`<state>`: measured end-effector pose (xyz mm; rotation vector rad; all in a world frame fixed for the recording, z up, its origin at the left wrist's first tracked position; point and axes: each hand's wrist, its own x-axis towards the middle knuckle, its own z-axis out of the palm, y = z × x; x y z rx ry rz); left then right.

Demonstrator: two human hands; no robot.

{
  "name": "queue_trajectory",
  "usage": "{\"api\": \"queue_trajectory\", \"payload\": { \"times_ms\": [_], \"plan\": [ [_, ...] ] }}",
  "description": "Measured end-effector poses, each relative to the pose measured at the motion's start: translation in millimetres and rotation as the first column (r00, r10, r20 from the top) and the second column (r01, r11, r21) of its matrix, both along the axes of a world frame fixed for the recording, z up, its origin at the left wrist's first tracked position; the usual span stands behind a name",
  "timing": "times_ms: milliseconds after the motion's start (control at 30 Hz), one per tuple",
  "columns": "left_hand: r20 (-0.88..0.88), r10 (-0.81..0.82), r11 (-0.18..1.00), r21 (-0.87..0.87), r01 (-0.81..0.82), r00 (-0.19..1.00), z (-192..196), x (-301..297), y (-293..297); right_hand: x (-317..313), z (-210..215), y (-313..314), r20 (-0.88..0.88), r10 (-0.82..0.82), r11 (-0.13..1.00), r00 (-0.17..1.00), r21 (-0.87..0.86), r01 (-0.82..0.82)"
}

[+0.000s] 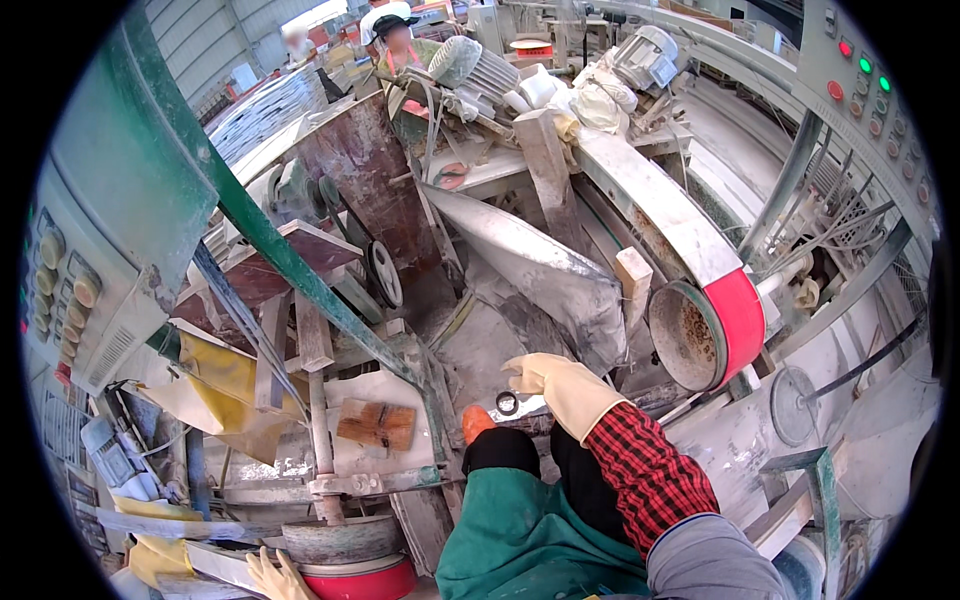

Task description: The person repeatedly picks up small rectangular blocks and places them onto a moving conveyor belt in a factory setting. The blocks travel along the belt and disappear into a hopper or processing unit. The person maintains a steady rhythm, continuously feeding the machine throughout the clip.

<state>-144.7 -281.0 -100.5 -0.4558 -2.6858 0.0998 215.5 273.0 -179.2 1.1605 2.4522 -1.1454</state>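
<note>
My right hand, in a cream rubber glove, hovers over the floor in front of my knees. Its loosely bent fingers point left, apart, with nothing visible in them. Just below the fingertips is a small dark ring; whether they touch cannot be told. Down at the lower left, my left hand wears a matching glove. Its fingers are spread against the pale edge of a wheel guard, beside a red band around a wheel. The lower picture edge cuts off part of this hand.
A long belt machine with a red-banded pulley stands right. Control panels flank both sides. A green bar slants across the left. Wooden posts, a metal sheet and a wooden block lie ahead. A person is far off.
</note>
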Motion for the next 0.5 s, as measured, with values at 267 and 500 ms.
{"api": "queue_trajectory", "payload": {
  "times_ms": [267, 500],
  "plan": [
    [0.029, 0.003, 1.000, -0.006, -0.003, 1.000, 6, 12, 6, -3, 5, -1, 0.019, -0.004, 1.000, 1.000, -0.012, 0.004],
    [0.071, -0.002, 1.000, -0.010, 0.002, 0.997, 10, 23, 17, 0, 5, -1, 0.015, 0.006, 1.000, 1.000, -0.001, -0.006]
  ]
}}
